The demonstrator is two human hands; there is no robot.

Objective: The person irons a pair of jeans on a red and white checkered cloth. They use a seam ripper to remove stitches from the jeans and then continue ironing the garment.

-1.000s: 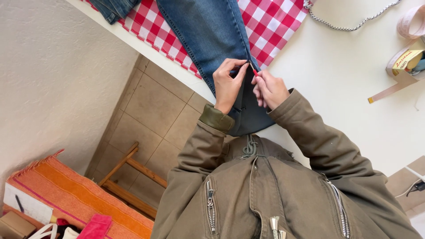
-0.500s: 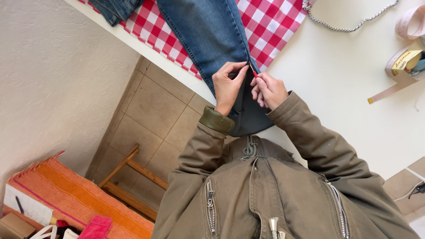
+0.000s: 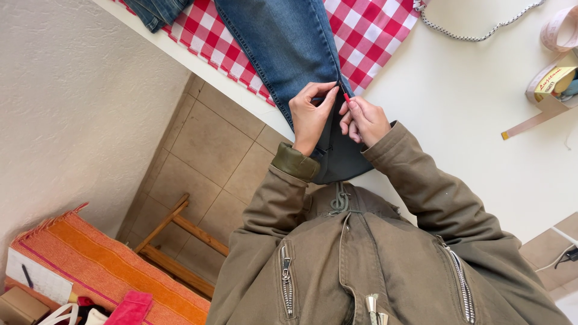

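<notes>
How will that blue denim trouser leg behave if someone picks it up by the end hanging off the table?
The denim leg would probably flop and drape: its end already bends over the table edge. It looks fairly heavy for cloth. Where the left hand and right hand pinch the folded edge, it is likely stiffer.

Red-checked cloth [image 3: 373, 36] on white table [image 3: 469, 120]; tape roll [image 3: 551, 78] at right; orange woven rug [image 3: 108, 271] on tiled floor [image 3: 211, 150].

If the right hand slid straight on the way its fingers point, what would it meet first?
The right hand points up-left along the jeans' edge. It would first meet the left hand's fingertips, right beside it, then more denim; depth is unclear.
</notes>
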